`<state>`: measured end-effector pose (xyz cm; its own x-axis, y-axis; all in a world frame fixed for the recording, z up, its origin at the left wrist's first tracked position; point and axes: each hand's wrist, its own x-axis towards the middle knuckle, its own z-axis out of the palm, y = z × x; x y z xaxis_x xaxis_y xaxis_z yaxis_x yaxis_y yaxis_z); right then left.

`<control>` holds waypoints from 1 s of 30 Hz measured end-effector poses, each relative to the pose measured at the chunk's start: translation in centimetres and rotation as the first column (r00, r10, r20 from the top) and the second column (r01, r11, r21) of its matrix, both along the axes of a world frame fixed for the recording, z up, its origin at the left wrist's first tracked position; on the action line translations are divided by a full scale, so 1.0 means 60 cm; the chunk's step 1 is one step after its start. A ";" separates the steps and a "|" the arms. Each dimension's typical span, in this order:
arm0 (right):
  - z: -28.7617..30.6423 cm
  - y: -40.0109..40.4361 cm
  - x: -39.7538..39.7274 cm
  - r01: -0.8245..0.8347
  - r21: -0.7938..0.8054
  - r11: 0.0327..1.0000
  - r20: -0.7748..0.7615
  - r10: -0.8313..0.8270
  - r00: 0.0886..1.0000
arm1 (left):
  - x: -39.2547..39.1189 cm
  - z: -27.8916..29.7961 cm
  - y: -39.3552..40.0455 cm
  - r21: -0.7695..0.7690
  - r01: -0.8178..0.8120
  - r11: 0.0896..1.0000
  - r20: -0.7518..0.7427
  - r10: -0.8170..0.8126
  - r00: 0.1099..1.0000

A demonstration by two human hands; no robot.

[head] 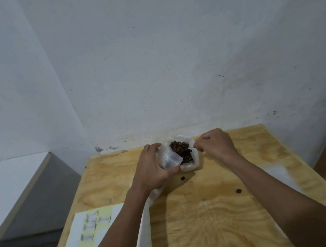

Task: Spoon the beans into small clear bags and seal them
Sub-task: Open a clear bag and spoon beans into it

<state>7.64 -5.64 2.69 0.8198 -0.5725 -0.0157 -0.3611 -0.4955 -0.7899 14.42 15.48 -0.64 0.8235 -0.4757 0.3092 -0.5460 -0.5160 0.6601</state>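
Against a scuffed, pale plaster wall stands a plywood table [217, 211] with swirling grain and a few dark knots. A white sheet [104, 242] lies on its near left part, carrying several small clear bags [91, 224], flat and glossy. At the far edge sits a translucent white tub [195, 161] filled with dark brown beans [181, 149]. The left hand [154, 168] has its fingers and thumb wrapped around a small clear bag [169, 159], crinkled and tilted mouth-first over the beans. The right hand [213, 145] is curled into a loose fist beside the tub, fingers pinched together on what may be a thin spoon handle; too small to tell.
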 end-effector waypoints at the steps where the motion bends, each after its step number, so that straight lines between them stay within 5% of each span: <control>1: 0.006 -0.001 -0.003 -0.006 -0.003 1.000 0.010 0.006 1.000 | 0.000 0.001 0.001 0.008 -0.002 1.000 -0.001 0.002 1.000; 9: 0.056 0.009 -0.037 -0.090 -0.016 0.996 0.054 0.091 0.994 | -0.005 0.022 -0.005 0.008 -0.032 0.999 -0.004 0.032 0.999; 16: 0.077 0.017 -0.069 -0.146 -0.179 0.973 0.068 0.160 0.985 | -0.009 0.040 -0.005 0.004 -0.036 0.999 0.013 0.036 0.999; 22: 0.071 0.016 -0.082 -0.093 -0.290 0.953 0.146 0.139 0.979 | -0.010 0.036 -0.002 -0.012 -0.043 0.999 0.021 0.043 0.999; 30: 0.052 0.016 -0.067 0.000 -0.229 0.973 0.131 0.031 0.991 | -0.009 0.031 0.005 -0.090 -0.063 0.994 0.035 0.067 0.997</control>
<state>3.65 -4.70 5.79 0.8146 -0.5352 0.2235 -0.2514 -0.6732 -0.6954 13.87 15.77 1.21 0.8385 -0.3911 0.3793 -0.5388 -0.4916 0.6841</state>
